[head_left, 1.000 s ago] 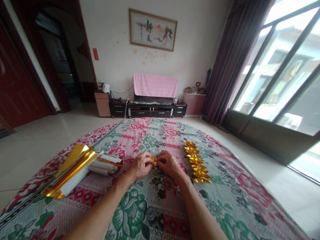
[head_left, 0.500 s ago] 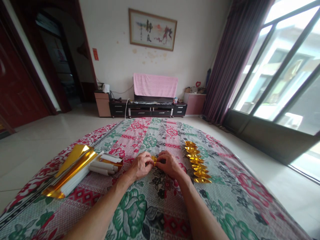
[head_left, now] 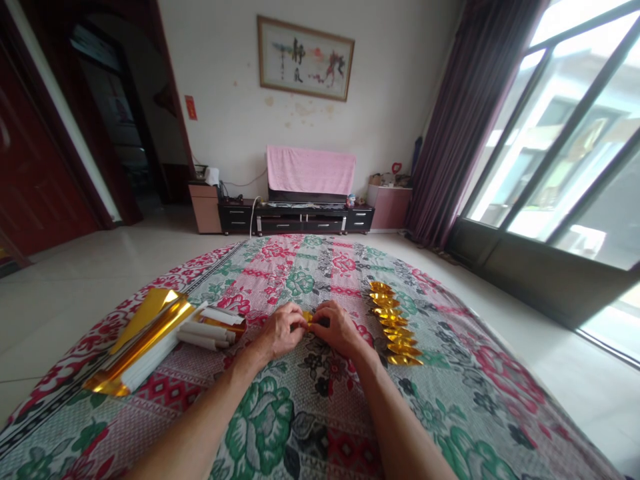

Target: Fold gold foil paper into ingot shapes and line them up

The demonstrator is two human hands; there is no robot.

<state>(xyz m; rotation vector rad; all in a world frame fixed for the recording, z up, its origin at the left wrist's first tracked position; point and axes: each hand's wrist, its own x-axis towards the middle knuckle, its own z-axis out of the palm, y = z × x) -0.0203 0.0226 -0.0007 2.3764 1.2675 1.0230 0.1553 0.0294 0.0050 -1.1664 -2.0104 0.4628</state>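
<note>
Between my two hands is a small piece of gold foil paper (head_left: 307, 315), mostly hidden by my fingers. My left hand (head_left: 284, 331) pinches its left side, and my right hand (head_left: 337, 328) pinches the right side, fingertips almost meeting. Off to the right, several folded gold paper ingots (head_left: 395, 321) lie overlapped in a slanting row. On the left rests a stack of gold foil sheets (head_left: 155, 333) with white backs, some curled. Beside the stack are rolled white paper pieces (head_left: 207, 333), touching or close to it.
A flowered cloth (head_left: 260, 427) covers the rounded surface under my hands. Beyond its far edge stands a low black cabinet (head_left: 305, 223) bearing a screen draped with a pink towel (head_left: 311, 170). A purple curtain (head_left: 475, 107) and glass doors are at the right.
Almost nothing differs. Both hands stay in the same place on the gold foil paper, with at most a slight shift of the fingers.
</note>
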